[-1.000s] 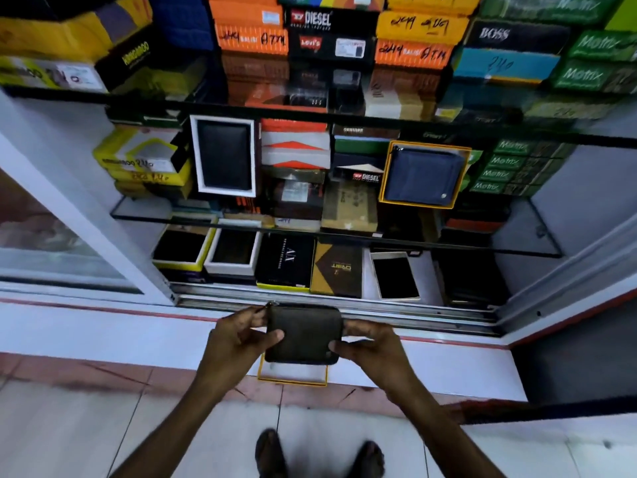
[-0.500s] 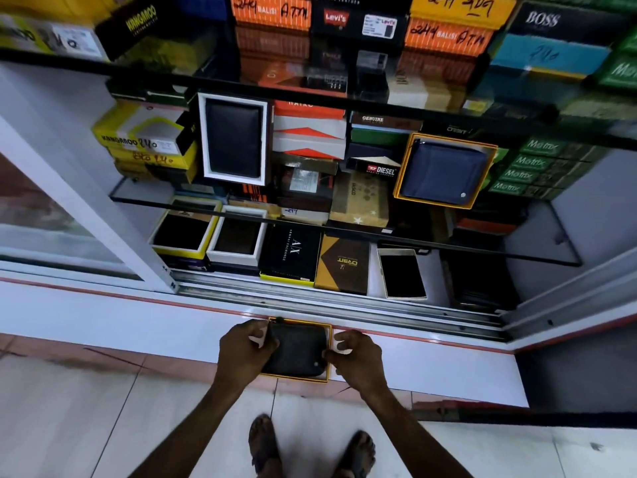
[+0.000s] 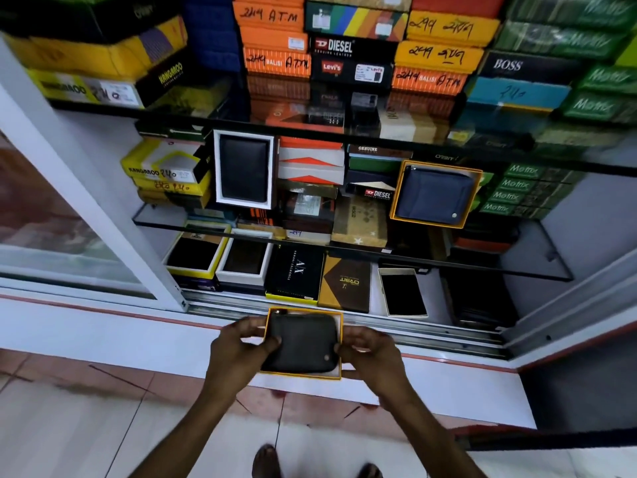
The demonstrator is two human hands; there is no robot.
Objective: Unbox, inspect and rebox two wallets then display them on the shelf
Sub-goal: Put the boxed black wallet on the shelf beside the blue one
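Now that the wallet (image 3: 302, 343) sits back in its box (image 3: 339, 343), low centre, my left hand (image 3: 238, 353) and right hand (image 3: 370, 355) grip the box sides; reboxing done, shelving next.

1. There is a single view, from a wide-angle camera worn on the person's head.
2. It looks forward and steeply down into an open display cabinet, with the glass shelf (image 3: 344, 251) crossing the middle of the frame.
3. The hands (image 3: 241, 350) sit close below the lens, low in the centre, forearms entering from the bottom edge.
4. The tiled floor (image 3: 86, 426) and the person's feet (image 3: 265, 460) fill the bottom strip.
5. Straight lines bow toward the edges.
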